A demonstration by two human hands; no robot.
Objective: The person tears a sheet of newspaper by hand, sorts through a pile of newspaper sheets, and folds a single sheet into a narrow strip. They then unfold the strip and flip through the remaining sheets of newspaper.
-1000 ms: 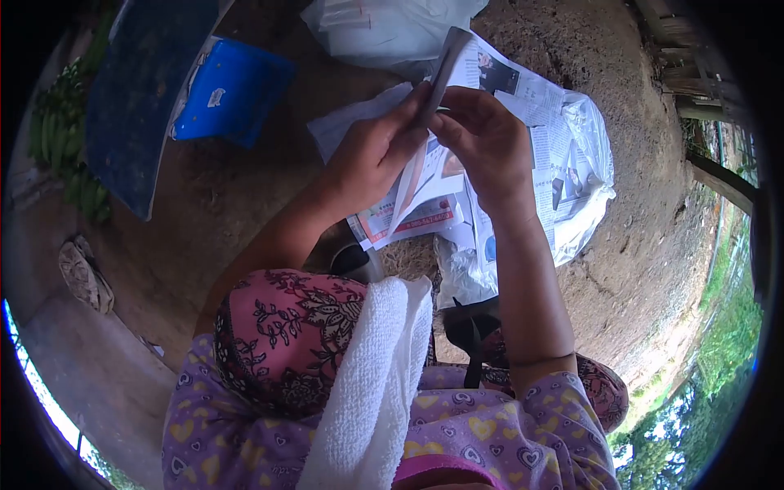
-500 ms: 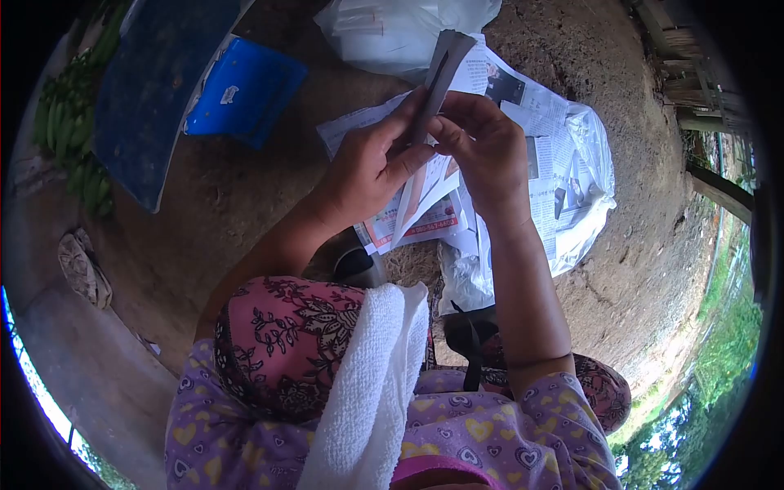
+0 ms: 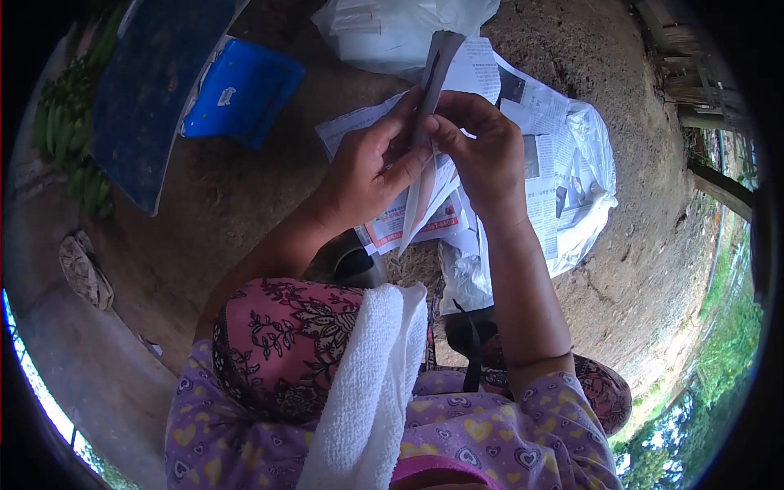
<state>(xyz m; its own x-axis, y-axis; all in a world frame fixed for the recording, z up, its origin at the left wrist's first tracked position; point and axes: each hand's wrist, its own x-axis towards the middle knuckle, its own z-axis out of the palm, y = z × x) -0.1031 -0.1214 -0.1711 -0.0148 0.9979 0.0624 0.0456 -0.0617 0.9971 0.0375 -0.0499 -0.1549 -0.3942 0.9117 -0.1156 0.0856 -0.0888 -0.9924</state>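
Observation:
A folded strip of newspaper [image 3: 442,61] stands between my hands, its lower sheet hanging down in a point. My left hand [image 3: 371,167] is wrapped round its left side, thumb pressed against the paper. The thumb and fingers of my right hand [image 3: 483,151] pinch its right edge. Printed newspaper sheets [image 3: 539,171] lie beneath on a clear plastic bag [image 3: 600,155] on the ground. A sheet with a red printed band [image 3: 437,226] shows below my hands. The fingers behind the strip are partly hidden.
A whitish plastic bag [image 3: 400,37] lies at the top. To the left are a blue plastic object [image 3: 245,90] and a dark blue panel [image 3: 155,98]. A shoe [image 3: 84,269] rests at far left. A white towel [image 3: 367,367] hangs over my front.
The folded strip has tilted slightly to the left, and its hanging lower sheet has swung a little to the right. Both hands keep nearly the same place and hold.

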